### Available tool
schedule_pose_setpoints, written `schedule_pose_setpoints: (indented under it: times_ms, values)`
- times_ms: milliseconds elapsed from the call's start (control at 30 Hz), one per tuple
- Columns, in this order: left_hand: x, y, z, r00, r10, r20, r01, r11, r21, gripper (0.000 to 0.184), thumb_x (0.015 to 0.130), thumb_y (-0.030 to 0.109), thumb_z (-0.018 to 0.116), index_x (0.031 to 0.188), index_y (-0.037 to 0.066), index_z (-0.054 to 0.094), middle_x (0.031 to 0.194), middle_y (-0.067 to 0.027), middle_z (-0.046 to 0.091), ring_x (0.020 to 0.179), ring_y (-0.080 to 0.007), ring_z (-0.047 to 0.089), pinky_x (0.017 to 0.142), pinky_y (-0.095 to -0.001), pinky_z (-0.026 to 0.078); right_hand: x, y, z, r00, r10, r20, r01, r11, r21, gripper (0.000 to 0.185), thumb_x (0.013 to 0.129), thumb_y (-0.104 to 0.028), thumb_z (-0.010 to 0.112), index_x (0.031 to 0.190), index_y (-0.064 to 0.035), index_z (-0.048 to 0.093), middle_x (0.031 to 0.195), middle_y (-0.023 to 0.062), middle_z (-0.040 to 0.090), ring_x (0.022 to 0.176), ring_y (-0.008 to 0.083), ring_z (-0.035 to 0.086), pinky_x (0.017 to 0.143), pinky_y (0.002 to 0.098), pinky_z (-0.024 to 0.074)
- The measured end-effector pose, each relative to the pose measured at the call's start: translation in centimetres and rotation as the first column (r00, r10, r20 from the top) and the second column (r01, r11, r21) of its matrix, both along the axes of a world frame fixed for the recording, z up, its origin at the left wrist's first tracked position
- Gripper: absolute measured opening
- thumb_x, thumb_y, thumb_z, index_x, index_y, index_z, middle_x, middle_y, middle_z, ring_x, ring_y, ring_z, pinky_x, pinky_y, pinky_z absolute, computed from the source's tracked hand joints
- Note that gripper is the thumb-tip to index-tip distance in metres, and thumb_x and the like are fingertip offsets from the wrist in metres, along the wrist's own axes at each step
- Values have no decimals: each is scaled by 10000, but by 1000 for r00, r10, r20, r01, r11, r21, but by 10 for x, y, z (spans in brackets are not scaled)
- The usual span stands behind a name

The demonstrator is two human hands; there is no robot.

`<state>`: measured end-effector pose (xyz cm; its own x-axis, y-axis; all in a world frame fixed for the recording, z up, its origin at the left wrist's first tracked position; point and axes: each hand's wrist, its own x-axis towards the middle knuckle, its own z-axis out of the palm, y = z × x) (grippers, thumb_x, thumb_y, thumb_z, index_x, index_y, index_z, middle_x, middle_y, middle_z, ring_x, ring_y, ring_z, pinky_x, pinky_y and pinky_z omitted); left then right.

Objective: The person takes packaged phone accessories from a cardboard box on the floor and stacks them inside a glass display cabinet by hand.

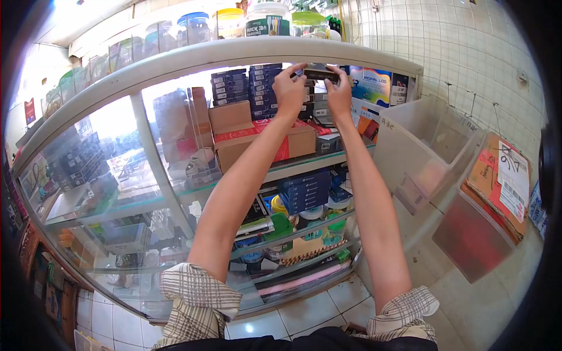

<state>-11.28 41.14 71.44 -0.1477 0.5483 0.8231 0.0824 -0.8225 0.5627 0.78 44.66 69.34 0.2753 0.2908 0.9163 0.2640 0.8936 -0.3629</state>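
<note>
The left forearm [244,172] is stretched toward the far side, slanted rightward; the right forearm [374,205] is slanted leftward. The left hand [287,91] and right hand [340,95] are held near each other, fingers [292,69] bent, thumbs [329,87] turned inward.

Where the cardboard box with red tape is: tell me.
In the head view, the cardboard box sits just left of centre on the upper glass shelf, below the left hand and partly behind the left forearm.
</note>
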Motion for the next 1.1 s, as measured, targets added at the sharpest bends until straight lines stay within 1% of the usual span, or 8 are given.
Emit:
schedule_pose_setpoints:
  times_ms: [67,167,233,300,667,767,967,1100]
  values:
    - [-1,15,6,994,102,-31,-100,994,45,312,722,16,616,1030,65,622,944,-105,640,849,-159,614,724,-261,456,-1,38,7,999,-37,-12,38,999,35,384,775,-14,563,1139,-47,446,1107,167,531,991,288,538,831,328,410]
    - [-4,38,13,851,477,-221,-442,876,193,255,754,46,570,1004,4,590,869,-192,625,794,-318,612,743,-372,461,-8,40,16,995,44,-86,-41,998,38,508,775,-43,578,1217,-44,328,1147,206,511,1082,335,494,878,373,380]
    - [-10,45,14,816,477,-328,-430,879,208,277,760,34,534,1034,-7,551,899,-223,593,856,-385,557,776,-417,437,-7,60,21,987,-149,-67,144,987,-75,564,767,-59,592,1246,-58,293,1165,219,498,1089,349,487,891,385,372]
    - [-17,52,10,608,748,-267,-463,607,646,329,743,20,536,1070,-12,516,959,-219,558,944,-378,515,822,-399,420,-2,71,23,1000,-3,-7,2,995,-102,566,772,-81,590,1259,-71,301,1162,219,502,1077,355,494,896,391,368]
    - [-17,75,-11,384,830,-405,-559,558,614,624,694,65,561,1265,-20,325,1255,-164,374,1113,-313,365,923,-455,297,-14,89,23,1000,-5,1,5,978,-209,538,807,-70,557,1279,-74,298,1203,166,493,1123,272,488,904,346,384]
    - [-18,83,-11,352,833,-426,-580,551,600,689,663,93,600,1277,-18,307,1285,-163,344,1103,-326,351,914,-459,296,-17,80,19,986,-112,127,135,973,-186,543,773,10,510,1245,-99,264,1159,266,491,1083,389,479,898,391,379]
    - [-20,87,-14,330,854,-402,-571,520,635,729,641,101,610,1291,-5,297,1304,-168,316,1102,-341,344,915,-467,293,-18,95,14,981,-40,188,64,991,-120,510,760,44,498,1214,-45,283,1211,289,402,1146,407,392,948,405,323]
    - [-21,98,-15,235,898,-371,-602,434,670,747,649,145,620,1300,-7,285,1338,-157,282,1107,-342,338,905,-492,283,-15,75,7,903,-170,394,266,942,-202,689,800,-2,433,1373,-109,65,1291,349,251,1185,503,277,995,456,263]
